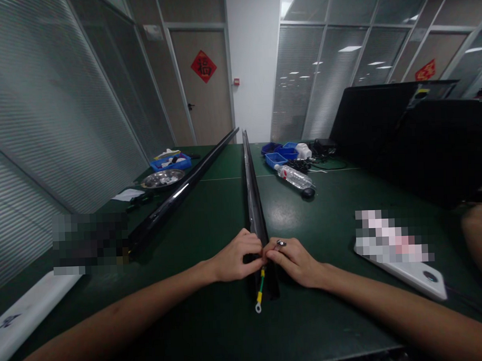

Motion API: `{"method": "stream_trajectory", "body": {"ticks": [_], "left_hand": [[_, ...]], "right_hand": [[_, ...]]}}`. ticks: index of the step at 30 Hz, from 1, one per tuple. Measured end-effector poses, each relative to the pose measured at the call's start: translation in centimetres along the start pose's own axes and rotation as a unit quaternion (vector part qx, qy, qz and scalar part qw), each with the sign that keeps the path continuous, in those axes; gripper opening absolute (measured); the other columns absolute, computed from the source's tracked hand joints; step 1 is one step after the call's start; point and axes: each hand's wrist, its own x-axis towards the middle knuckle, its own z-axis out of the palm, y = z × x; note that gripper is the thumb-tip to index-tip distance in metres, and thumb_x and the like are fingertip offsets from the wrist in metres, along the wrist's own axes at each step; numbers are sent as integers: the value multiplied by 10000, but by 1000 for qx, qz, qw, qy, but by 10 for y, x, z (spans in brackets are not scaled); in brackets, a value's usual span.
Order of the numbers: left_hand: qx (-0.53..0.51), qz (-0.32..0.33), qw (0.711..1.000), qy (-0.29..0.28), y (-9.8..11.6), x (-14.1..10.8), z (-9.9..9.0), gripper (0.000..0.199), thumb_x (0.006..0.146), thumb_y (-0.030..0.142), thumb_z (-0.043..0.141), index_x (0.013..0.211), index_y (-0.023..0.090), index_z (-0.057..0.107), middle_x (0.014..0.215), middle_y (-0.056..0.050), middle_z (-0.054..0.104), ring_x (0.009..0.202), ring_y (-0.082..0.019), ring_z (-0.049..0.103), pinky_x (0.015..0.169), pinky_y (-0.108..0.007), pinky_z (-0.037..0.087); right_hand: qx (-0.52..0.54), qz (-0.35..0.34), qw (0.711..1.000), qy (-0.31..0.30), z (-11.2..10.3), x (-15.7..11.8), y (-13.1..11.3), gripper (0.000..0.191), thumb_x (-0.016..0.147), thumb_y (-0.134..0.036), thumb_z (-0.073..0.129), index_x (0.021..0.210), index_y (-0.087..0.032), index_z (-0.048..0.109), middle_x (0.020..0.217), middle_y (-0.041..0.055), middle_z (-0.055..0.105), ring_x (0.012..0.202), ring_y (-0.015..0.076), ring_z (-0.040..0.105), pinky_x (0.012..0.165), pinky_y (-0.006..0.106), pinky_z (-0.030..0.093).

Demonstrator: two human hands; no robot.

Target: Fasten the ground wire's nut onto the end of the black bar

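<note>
Head view: left hand [238,258] and right hand [294,260], grips pinching green wire [262,281] at black rail's [254,201] 6 o'clock end. Looks like wire-positioning; next move likely calls for steady fingertips.

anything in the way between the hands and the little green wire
Nothing visible: the left hand and right hand meet over the black strip, right where the green wire comes into view. The plastic bottle lies beyond them, off to the right.
</note>
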Motion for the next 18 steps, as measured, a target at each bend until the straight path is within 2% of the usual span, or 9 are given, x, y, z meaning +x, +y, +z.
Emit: {"method": "stream_trajectory", "body": {"ticks": [6,9,10,12,13,15,18], "left_hand": [[-13,-14,1000,-8,-5,0,2,192,1030,288,546,933,186,676,924,-12,700,911,-182,590,919,-347,335],[-12,-20,1000,-7,-6,1,2,211,1026,308,561,891,183,664,883,-5,688,907,-180,589,907,-339,333],[-11,-21,1000,-7,-5,1,2,214,1023,307,567,877,181,661,864,-1,679,903,-178,589,900,-336,331],[-7,-24,1000,-1,-4,2,2,210,1017,295,576,865,181,664,848,5,669,900,-174,587,894,-333,325],[-7,-26,1000,4,-4,2,2,202,1016,286,578,871,182,672,857,5,672,903,-172,586,896,-333,321],[-10,-31,999,13,-2,3,2,180,1010,276,585,895,190,694,895,5,686,919,-172,587,903,-334,313],[-16,-40,999,21,-1,3,3,151,1001,264,602,920,197,711,924,7,702,944,-172,592,919,-335,301]], "right_hand": [[58,51,997,8,-1,4,-2,288,1064,-367,542,983,-148,710,879,47,688,807,173,646,778,288,506],[165,88,982,1,-4,6,5,271,1018,-384,620,989,-140,732,907,53,690,795,157,623,742,263,496],[220,107,970,-11,-5,6,8,262,997,-383,650,988,-135,732,905,51,686,735,134,599,672,234,482],[327,152,932,-34,-9,7,17,261,944,-381,718,1019,-131,723,846,24,663,531,67,468,477,179,369],[373,166,912,-35,-12,7,21,262,906,-363,760,1013,-128,719,803,11,651,485,51,427,437,167,328],[443,193,875,-32,-17,8,27,251,860,-322,802,980,-119,716,634,-38,575,441,50,401,418,156,327],[493,222,840,-46,-24,8,33,227,840,-280,809,971,-118,719,548,-54,542,415,61,418,399,150,369]]}}
